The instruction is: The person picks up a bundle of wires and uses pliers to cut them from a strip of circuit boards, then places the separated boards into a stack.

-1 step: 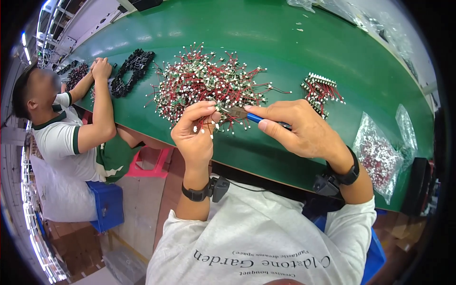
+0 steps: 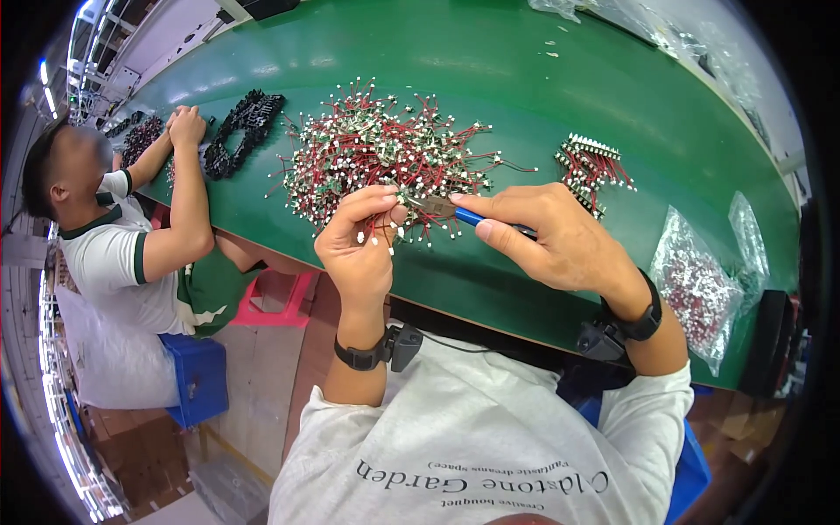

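Observation:
My left hand (image 2: 357,254) is closed, pinching a small connector cable (image 2: 400,203) between thumb and fingers; white plugs on short wires hang below the fingertips. In my right hand (image 2: 564,241) is a pair of blue-handled pliers (image 2: 469,216). The metal jaws point left and reach close to the pinched cable; whether they bite on it is too small to tell. Just beyond both hands lies a large tangled heap of red-wired cables (image 2: 376,144) with white plugs. Both wrists wear black strapped devices.
A neat bundle of similar cables (image 2: 593,171) lies right of the heap on the green table (image 2: 490,52). Farther right is a clear plastic bag (image 2: 696,289) of cables. Black parts (image 2: 243,131) lie at left, near a seated co-worker (image 2: 131,245). A pink stool (image 2: 271,302) stands below.

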Demonstrator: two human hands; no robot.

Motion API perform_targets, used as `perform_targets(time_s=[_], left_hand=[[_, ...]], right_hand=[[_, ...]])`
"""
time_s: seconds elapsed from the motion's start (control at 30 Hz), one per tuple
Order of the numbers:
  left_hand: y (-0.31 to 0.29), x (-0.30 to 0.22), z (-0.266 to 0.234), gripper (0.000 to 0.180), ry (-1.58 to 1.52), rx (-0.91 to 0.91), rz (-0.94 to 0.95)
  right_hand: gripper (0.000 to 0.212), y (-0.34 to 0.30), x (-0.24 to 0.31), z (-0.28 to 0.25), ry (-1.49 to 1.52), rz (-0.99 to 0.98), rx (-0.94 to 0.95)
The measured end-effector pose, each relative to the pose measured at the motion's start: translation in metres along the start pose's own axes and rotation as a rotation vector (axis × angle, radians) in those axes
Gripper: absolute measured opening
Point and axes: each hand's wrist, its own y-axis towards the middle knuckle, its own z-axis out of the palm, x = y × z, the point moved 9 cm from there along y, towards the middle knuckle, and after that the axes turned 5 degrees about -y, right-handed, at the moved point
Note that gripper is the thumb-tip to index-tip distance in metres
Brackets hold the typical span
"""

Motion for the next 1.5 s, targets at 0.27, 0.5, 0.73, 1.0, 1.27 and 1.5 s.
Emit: perform_targets(time_s=[0.27,0.5,0.73,1.0,1.27,1.5], left_hand=[[0.002,0.028,-0.004,0.014,-0.661,-0.002,-0.259],[0.005,0.03,-0.035,0.017,-0.495,-0.105,-0.372],[0.006,0.025,-0.037,0.024,-0.379,-0.112,-0.333],[0.029,0.005,-0.019,0.021,-0.303,-0.066,-0.118],[0.031,0.0,-0.017,0.022,-0.103,-0.002,-0.022],[0.032,0.003,-0.016,0.023,-0.067,0.003,-0.019]], right_hand=[[0.034,-0.002,-0.027,0.031,0.544,0.359,0.23],[0.034,0.034,-0.038,-0.002,-0.04,0.211,-0.048],[0.033,0.032,-0.033,-0.013,-0.375,0.168,-0.202],[0.035,0.032,-0.002,0.008,0.023,0.101,0.066],[0.034,0.031,0.0,0.008,0.026,0.095,0.067],[0.035,0.03,0.0,0.006,0.04,0.09,0.042]])
